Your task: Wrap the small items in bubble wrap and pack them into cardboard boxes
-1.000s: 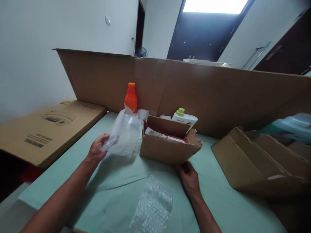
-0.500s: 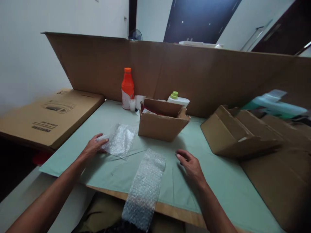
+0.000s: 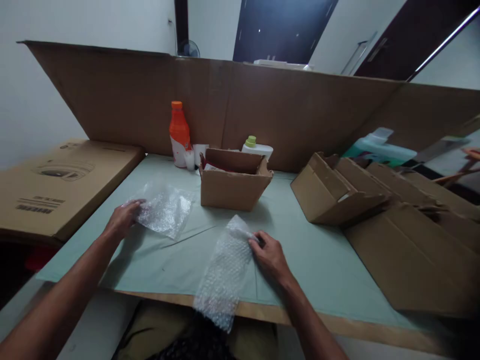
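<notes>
My left hand rests on the left edge of a small sheet of bubble wrap lying flat on the green table cover. My right hand grips the upper right edge of a longer strip of bubble wrap that hangs over the table's front edge. A small open cardboard box stands just behind both sheets, with something red and white inside it.
An orange bottle and a white bottle with a green cap stand behind the box against a tall cardboard wall. Folded cardboard boxes lie at the right, with a teal bottle behind. A large flat carton sits left.
My left hand has lowered the small bubble wrap sheet from the air onto the table. My right hand left the box's front and took hold of the long strip.
</notes>
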`<state>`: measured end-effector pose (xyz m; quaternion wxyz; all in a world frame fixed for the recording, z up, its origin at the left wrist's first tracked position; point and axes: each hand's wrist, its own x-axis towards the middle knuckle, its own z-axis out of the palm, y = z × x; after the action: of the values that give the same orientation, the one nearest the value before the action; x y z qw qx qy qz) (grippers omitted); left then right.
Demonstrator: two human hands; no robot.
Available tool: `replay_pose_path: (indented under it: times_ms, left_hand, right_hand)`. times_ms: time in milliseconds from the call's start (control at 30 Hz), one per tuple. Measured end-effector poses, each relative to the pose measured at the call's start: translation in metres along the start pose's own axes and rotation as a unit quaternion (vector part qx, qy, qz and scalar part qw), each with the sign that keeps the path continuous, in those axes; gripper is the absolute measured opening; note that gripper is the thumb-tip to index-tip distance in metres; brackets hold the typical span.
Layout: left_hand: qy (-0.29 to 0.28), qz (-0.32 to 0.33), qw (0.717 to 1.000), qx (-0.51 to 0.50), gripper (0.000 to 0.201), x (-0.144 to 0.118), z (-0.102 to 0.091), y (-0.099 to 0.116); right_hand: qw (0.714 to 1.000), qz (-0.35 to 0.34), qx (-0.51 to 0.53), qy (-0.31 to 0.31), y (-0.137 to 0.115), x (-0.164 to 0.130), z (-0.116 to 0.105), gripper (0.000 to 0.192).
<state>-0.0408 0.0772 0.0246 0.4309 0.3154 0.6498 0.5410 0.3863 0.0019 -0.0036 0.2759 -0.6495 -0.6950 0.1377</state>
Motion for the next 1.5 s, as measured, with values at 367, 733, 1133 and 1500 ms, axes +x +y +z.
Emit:
replay_pose_path:
  times_ms: [367, 733, 1133, 1500]
  left_hand:
    - [-0.037, -0.141, 0.965, -0.219, 0.025, -0.132, 0.031, -0.034]
    - [-0.125, -0.195, 0.95, -0.209, 0.03, -0.206, 0.041, -0.064]
    - [-0.621, -0.072, 0.775, 0.096, 0.04, -0.234, 0.015, -0.03]
    - [-0.331, 0.428, 0.729, 0.42, 0.055, -0.124, 0.111, -0.058]
  right_hand:
    - [0.964, 0.062, -0.135, 0.22, 0.061, 0.095, -0.131, 0.045]
    - [0.937, -0.304, -0.029, -0.171, -0.071, -0.039, 0.023, 0.078]
    - [0.954, -0.254, -0.09, -0.13, 0.007, -0.027, -0.027, 0.069]
    - [0.976, -0.195, -0.062, -0.08, -0.051, -0.026, 0.026, 0.056]
